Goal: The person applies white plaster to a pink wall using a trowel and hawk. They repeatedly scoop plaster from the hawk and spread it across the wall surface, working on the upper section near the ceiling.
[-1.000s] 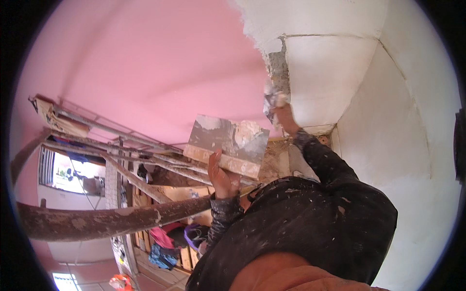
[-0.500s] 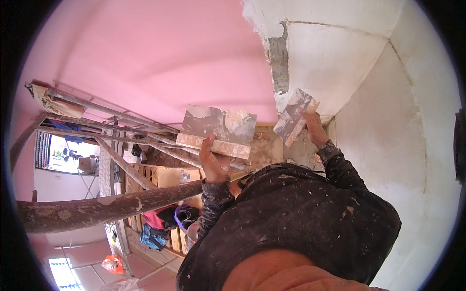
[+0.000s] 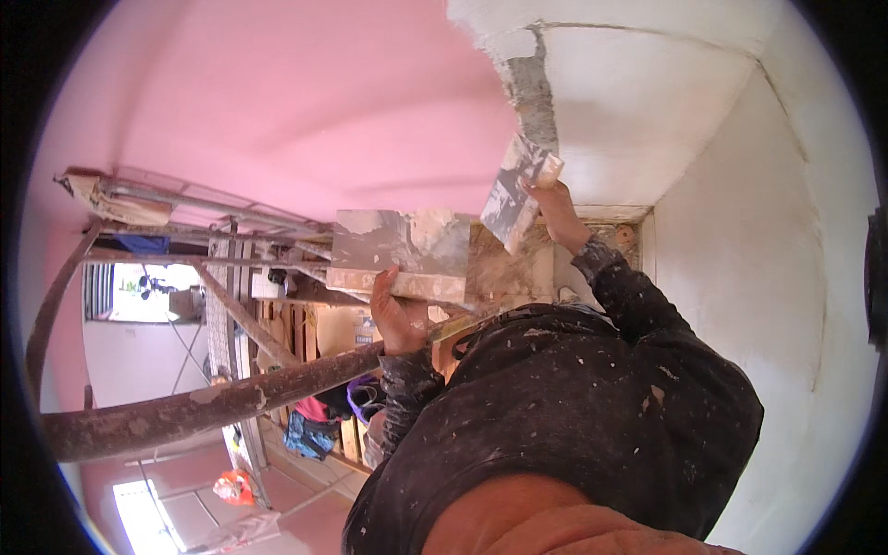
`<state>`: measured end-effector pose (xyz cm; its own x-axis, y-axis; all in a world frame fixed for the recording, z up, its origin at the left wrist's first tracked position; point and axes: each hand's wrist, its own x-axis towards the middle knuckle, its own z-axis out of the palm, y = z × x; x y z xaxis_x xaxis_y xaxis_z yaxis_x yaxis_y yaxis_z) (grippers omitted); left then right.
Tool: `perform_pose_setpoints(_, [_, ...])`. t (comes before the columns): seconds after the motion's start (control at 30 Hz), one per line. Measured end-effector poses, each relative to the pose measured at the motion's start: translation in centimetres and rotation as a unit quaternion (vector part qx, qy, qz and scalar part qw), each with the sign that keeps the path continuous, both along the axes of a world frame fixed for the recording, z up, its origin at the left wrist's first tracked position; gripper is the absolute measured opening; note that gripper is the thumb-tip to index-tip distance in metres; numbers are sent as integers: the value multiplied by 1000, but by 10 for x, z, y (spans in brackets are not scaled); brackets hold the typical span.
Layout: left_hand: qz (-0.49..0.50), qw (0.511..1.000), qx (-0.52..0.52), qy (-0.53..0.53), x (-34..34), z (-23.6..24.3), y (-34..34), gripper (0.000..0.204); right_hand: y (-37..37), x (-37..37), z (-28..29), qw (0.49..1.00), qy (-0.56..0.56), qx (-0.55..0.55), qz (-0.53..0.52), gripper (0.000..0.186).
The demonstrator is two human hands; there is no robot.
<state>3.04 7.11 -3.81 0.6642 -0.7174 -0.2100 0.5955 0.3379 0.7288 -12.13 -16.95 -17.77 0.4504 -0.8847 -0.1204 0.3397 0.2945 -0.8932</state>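
My left hand (image 3: 400,319) is closed on the pale handle edge of a wide putty knife (image 3: 370,245), its grey blade held out in front of me. A lump of off-white plaster (image 3: 437,228) lies at the blade's far right, with smears around it. My right hand (image 3: 560,215) grips a second, narrower putty knife (image 3: 509,196), tilted and streaked with plaster. In view, that blade overlaps the lower end of a rough bare grey strip (image 3: 531,83) in the wall; whether it touches cannot be told.
The strip parts the pink wall (image 3: 305,102) from white plaster (image 3: 638,111). Another pale wall (image 3: 740,250) stands close at right. A thick stained pole (image 3: 213,404) crosses at my left, with more scaffold poles (image 3: 240,314) beyond. Bags (image 3: 310,433) and a cardboard box (image 3: 347,331) lie below.
My right hand has moved left and farther away with the narrower putty knife, nearer the wider one. My left hand has shifted slightly left. The view has turned a little.
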Motion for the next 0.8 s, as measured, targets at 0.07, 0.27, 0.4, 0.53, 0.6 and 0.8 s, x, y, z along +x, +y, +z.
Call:
perform_pose_setpoints(0.07, [-16,1000,-10,-6,-1,-5,6,24,-1,-14,-24,992,51,-94,70,28])
perform_pose_setpoints(0.27, [88,972,63,-209,4,-13,-16,26,11,-54,65,921,-222,233,218,33])
perform_pose_setpoints(0.4, [127,950,43,-283,3,-13,-7,23,48,-58,93,964,-88,-41,247,48])
perform_pose_setpoints(0.53, [129,866,70,-477,-4,4,-15,22,34,-53,90,950,-23,-168,261,59])
perform_pose_setpoints(0.6, [90,805,50,-584,-10,16,-20,25,22,-51,80,955,-29,-151,255,59])
perform_pose_setpoints(0.8, [-17,716,-156,-680,0,14,-29,35,43,-55,126,942,-103,-227,226,54])
